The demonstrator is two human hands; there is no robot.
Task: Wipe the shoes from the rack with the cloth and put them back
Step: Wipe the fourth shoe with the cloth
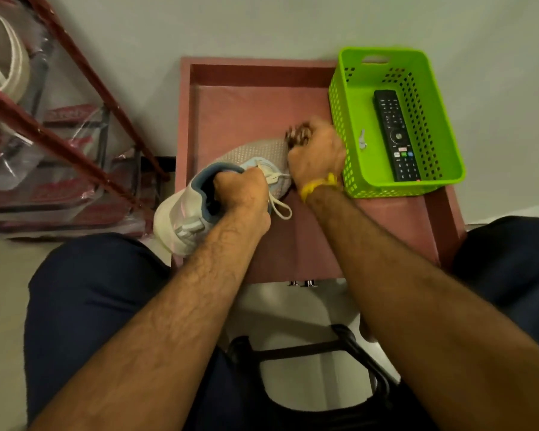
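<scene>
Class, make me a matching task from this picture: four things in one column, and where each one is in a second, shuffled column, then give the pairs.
Things
1. remote
2. shoe
3. cloth
4. basket

Places
A. gripped in the right hand, at the shoe's toe
B. on the right part of the pink table
C. lying in the basket
D. held by the left hand at its opening

Pairs: 1-C, 2-D, 3-A, 4-B
</scene>
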